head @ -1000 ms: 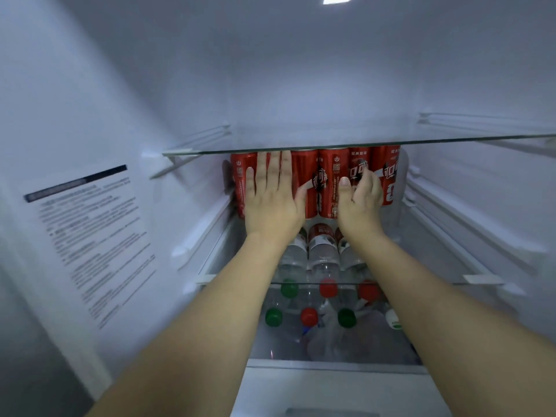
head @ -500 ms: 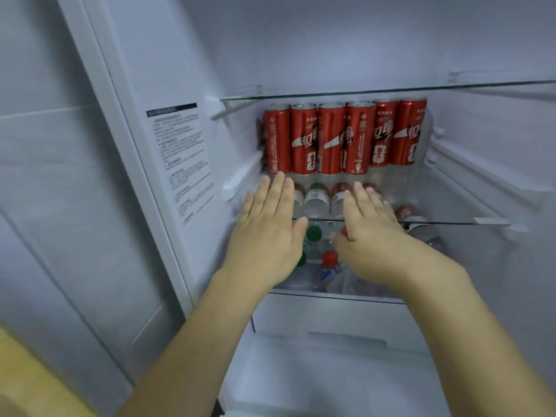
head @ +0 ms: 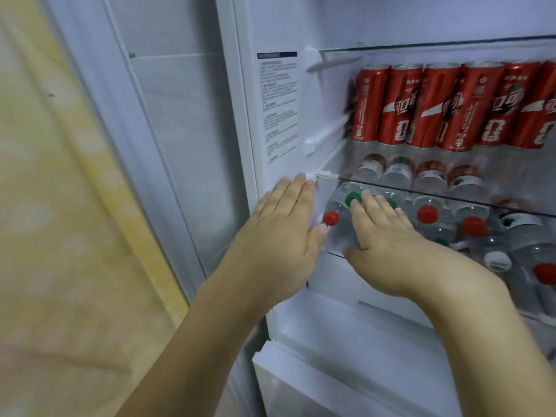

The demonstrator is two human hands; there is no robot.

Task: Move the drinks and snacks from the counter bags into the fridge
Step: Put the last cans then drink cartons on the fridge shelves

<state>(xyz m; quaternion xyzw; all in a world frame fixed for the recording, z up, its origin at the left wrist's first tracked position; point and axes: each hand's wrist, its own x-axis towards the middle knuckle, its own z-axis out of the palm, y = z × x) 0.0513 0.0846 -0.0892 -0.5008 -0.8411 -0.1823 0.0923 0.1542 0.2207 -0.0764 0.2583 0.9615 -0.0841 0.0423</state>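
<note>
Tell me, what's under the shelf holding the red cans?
Under the glass shelf lie clear bottles on their sides, red and green caps outward. The right hand covers some; deeper rows are hidden.

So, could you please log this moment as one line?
left hand: open, empty | right hand: open, empty | red cans: upright, upper shelf | bottles: lying below

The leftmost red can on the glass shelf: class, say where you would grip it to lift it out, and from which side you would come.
Grip the leftmost red can round the middle of its tall, upright body, coming from the open front. The glass shelf above sits close over its top, and the next can crowds its right side. Both the left hand and the right hand are open and free.
</note>
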